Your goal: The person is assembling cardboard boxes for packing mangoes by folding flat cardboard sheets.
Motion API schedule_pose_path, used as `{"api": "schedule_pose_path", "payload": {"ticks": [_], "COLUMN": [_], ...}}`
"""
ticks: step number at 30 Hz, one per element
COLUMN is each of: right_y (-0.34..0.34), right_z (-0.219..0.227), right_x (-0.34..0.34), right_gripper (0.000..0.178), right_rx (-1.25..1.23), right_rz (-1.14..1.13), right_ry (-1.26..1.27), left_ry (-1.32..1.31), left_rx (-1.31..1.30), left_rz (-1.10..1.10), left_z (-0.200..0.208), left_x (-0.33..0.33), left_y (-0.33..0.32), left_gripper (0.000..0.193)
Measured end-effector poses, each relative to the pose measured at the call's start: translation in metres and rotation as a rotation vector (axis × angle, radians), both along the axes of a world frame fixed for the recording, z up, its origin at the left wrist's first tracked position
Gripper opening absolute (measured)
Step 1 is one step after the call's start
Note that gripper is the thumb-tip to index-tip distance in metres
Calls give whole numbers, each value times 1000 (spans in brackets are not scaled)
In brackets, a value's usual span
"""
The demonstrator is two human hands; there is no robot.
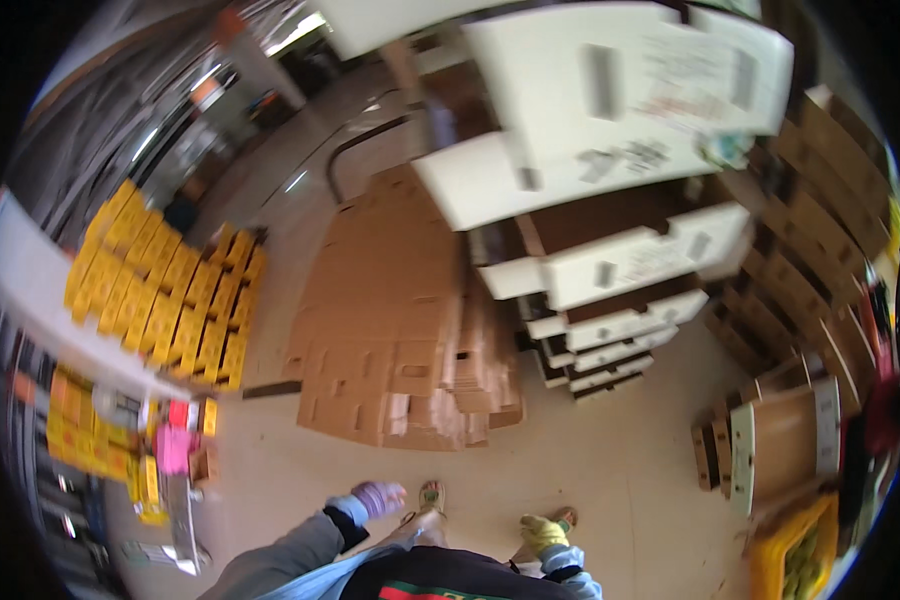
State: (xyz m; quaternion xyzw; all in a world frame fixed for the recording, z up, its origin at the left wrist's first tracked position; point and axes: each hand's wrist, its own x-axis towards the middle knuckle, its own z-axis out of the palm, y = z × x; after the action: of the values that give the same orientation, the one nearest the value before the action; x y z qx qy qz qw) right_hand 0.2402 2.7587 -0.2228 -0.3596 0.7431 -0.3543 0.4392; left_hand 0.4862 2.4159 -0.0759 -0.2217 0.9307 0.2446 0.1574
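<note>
My left hand [378, 498], in a purple glove, hangs in front of my body with its fingers stretched out and nothing in it. On the other side is my right hand [543, 535] in a yellow glove; it is too small and blurred to tell how its fingers lie, and no held thing shows. Both hands are apart from the stack of flat brown cardboard sheets [370, 320] lying ahead of me. Right of that pile rises a tall stack of white open cardboard boxes [625, 265], their upper ones smeared by motion.
Rows of yellow boxes [160, 290] stand at the left, with a pink item [175, 448] nearer to me. Brown boxes [800, 250] are piled along the right. Below them are an open box [785, 445] and a yellow crate [798, 555] with green contents.
</note>
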Motion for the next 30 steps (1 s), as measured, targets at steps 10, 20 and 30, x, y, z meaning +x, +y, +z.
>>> {"api": "schedule_pose_path", "payload": {"ticks": [10,20,30], "right_y": [-298,-451,-474], "right_z": [183,184,266], "right_x": [-69,-61,-46], "right_gripper": [29,43,49], "right_rx": [-216,118,262], "right_rz": [-555,-624,-267], "right_ry": [356,571,833], "left_ry": [530,35,110], "left_rx": [-475,113,2], "left_rz": [863,898,711], "left_z": [53,37,104], "left_x": [124,41,49], "left_y": [-316,-479,-491], "left_gripper": [43,81,69]}}
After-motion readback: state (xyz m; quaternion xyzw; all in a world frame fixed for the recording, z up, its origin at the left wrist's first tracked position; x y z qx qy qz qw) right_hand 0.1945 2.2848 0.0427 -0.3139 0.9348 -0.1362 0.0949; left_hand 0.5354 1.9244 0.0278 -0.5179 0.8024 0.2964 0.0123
